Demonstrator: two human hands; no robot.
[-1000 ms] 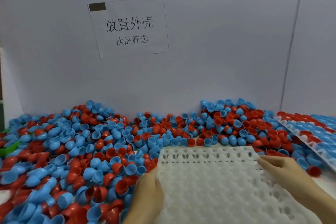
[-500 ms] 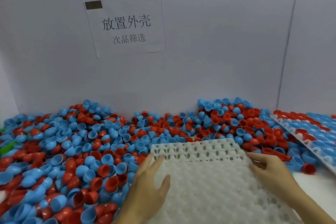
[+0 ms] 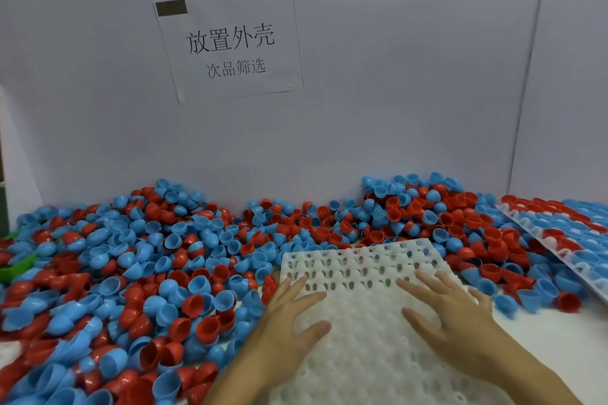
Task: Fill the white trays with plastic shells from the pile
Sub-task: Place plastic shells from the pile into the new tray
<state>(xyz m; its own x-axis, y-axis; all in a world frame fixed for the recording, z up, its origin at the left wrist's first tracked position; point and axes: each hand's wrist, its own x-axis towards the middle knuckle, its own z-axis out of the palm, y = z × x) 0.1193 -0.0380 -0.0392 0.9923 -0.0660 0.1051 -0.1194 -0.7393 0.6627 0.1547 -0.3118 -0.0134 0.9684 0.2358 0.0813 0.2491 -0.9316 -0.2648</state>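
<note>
Hands, left (image 3: 289, 316) and right (image 3: 454, 309), fingers straight and gripping nothing, pressed flat on empty white dimpled plastic tray (image 3: 358, 260), presumably steadying it beside red-and-blue plastic shell pile (image 3: 158, 266).

A white paper sign (image 3: 230, 44) printed with black Chinese characters is stuck to the pale grey wall panel (image 3: 411, 76); at far left lies a green plastic object (image 3: 14, 268), possibly a scoop.

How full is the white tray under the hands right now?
Empty as far as visible: the white tray shows only bare holes, with both the left hand and right hand flat on it; its near end is out of frame.
</note>
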